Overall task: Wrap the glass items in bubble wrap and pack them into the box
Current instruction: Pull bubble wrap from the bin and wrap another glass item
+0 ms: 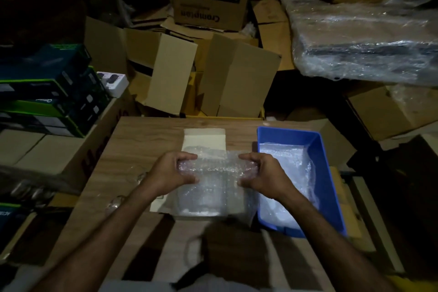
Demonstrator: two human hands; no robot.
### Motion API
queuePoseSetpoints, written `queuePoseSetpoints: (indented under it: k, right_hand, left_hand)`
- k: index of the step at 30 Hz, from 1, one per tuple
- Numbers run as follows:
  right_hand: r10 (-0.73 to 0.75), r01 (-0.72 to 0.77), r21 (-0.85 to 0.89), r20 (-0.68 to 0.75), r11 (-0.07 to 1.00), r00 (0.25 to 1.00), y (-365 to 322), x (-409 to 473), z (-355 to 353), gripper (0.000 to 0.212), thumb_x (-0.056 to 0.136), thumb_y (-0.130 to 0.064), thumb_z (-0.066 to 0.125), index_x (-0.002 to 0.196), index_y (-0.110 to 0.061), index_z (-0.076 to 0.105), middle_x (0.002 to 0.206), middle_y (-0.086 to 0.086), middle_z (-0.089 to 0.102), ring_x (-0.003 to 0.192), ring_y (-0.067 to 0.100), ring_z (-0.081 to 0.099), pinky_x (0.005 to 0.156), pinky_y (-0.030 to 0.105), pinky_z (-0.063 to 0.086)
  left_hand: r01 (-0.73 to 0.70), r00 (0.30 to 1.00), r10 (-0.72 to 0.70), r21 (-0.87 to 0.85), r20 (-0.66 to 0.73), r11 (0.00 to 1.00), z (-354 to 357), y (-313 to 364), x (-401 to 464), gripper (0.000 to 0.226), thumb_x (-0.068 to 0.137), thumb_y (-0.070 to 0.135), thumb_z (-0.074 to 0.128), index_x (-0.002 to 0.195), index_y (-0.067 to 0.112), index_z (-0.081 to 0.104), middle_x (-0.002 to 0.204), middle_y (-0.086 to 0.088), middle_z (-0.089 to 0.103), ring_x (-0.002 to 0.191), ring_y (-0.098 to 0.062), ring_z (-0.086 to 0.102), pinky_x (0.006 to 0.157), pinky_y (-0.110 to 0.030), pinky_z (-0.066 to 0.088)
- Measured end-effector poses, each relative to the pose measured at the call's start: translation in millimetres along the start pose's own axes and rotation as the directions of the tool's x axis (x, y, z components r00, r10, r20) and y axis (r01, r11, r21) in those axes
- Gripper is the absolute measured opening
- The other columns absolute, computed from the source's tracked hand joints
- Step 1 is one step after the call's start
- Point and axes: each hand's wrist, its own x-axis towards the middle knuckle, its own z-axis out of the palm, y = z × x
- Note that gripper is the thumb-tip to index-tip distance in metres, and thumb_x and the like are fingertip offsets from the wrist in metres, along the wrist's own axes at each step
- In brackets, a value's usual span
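Bubble-wrapped roll point(216, 169) lies left-right | left hand point(171, 170), right hand point(262, 173) grip its ends

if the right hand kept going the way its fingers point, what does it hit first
The right hand grips one end of the bubble-wrapped bundle, fingers pointing left. Going on, it would likely meet the left hand at the other end, though depth is unclear.

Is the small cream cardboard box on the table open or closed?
Open: the small cream cardboard box has its far flap folded back flat, bubble wrap showing inside.
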Motion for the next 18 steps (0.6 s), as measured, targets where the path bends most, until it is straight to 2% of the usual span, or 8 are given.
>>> queuePoseSetpoints:
  k: [3,5,7,8,10,11,15,18]
  right_hand:
    - [0.002,-0.004,-0.126,-0.015,0.992,1.0,1.6,2.6,-2.1,0.046,0.068,-0.024,0.093,0.11,-0.023,0.076,0.096,-0.015,0.07,0.078,-0.001,0.062,0.067,0.009,0.045]
    - [0.023,-0.025,-0.113,-0.017,0.993,1.0,2.2,2.3,-5.7,0.019,0.073,-0.028,0.089,0.086,-0.018,0.079,0.072,-0.011,0.068,0.063,0.003,0.06,0.061,0.024,0.051]
    - [-0.037,0.04,-0.062,0.042,0.997,0.998,1.8,0.1,-12.2,0.025,0.078,-0.031,0.085,0.072,-0.009,0.073,0.066,0.005,0.068,0.061,0.021,0.065,0.063,0.043,0.055]
    - [-0.091,0.092,0.0,0.071,0.996,0.993,-1.8,-2.1,-16.7,0.028,0.081,-0.03,0.083,0.073,-0.005,0.072,0.069,0.011,0.068,0.064,0.026,0.066,0.064,0.044,0.056]
    - [-0.089,0.065,0.183,0.122,0.981,0.989,-11.5,-8.0,-27.7,0.023,0.09,-0.024,0.077,0.092,-0.001,0.073,0.082,0.008,0.073,0.074,0.02,0.07,0.071,0.027,0.059]
    - [-0.068,0.026,0.278,0.14,0.96,0.988,-14.5,-9.0,-30.4,0.022,0.093,-0.025,0.073,0.101,-0.004,0.073,0.09,0.005,0.075,0.083,0.017,0.072,0.076,0.022,0.058]
    - [0.035,-0.132,0.45,0.216,0.883,0.976,-10.2,-8.4,-21.2,0.041,0.083,-0.047,0.076,0.113,-0.021,0.07,0.104,-0.007,0.077,0.095,0.007,0.073,0.081,0.026,0.057]
    - [0.086,-0.235,0.463,0.32,0.855,0.943,-1.3,-10.7,-6.1,0.057,0.074,-0.029,0.09,0.123,-0.016,0.066,0.116,0.002,0.075,0.106,0.019,0.072,0.095,0.041,0.058]
  left_hand:
    - [-0.05,0.999,0.049,0.155,0.01,0.987,-3.6,-6.6,0.4,0.038,0.074,0.024,0.089,0.109,0.027,0.076,0.118,0.005,0.071,0.103,-0.007,0.067,0.089,-0.035,0.059]
    - [-0.11,0.994,0.111,0.235,0.008,0.966,-9.2,-11.6,-1.6,0.022,0.079,0.033,0.084,0.098,0.026,0.078,0.116,0.004,0.066,0.107,-0.011,0.062,0.089,-0.032,0.054]
    - [-0.148,0.988,0.14,0.168,0.06,0.975,-14.6,-12.5,-4.9,0.028,0.085,0.037,0.078,0.109,0.023,0.074,0.134,0.007,0.056,0.123,-0.009,0.054,0.103,-0.033,0.047]
    - [-0.139,0.985,0.135,0.027,0.105,0.99,-16.0,-10.4,-7.6,0.032,0.09,0.035,0.073,0.118,0.02,0.07,0.139,0.006,0.057,0.127,-0.01,0.055,0.106,-0.036,0.048]
    - [-0.068,0.98,0.109,-0.24,0.164,0.969,-13.3,-2.9,-15.1,0.031,0.097,0.026,0.063,0.125,0.014,0.065,0.125,-0.003,0.07,0.115,-0.017,0.067,0.095,-0.036,0.057]
    - [-0.061,0.985,0.104,-0.288,0.139,0.956,-10.1,-0.1,-18.0,0.028,0.098,0.024,0.06,0.123,0.012,0.064,0.117,-0.006,0.074,0.107,-0.021,0.071,0.089,-0.036,0.06]
    - [-0.059,0.998,0.037,-0.467,-0.056,0.882,8.2,-2.7,-20.0,0.028,0.097,0.022,0.061,0.122,0.01,0.063,0.111,-0.013,0.074,0.104,-0.034,0.071,0.088,-0.047,0.06]
    - [0.035,0.997,-0.068,-0.616,-0.031,0.787,10.3,-9.5,-20.7,0.034,0.093,0.011,0.066,0.127,0.009,0.06,0.118,-0.014,0.073,0.11,-0.035,0.069,0.093,-0.051,0.057]
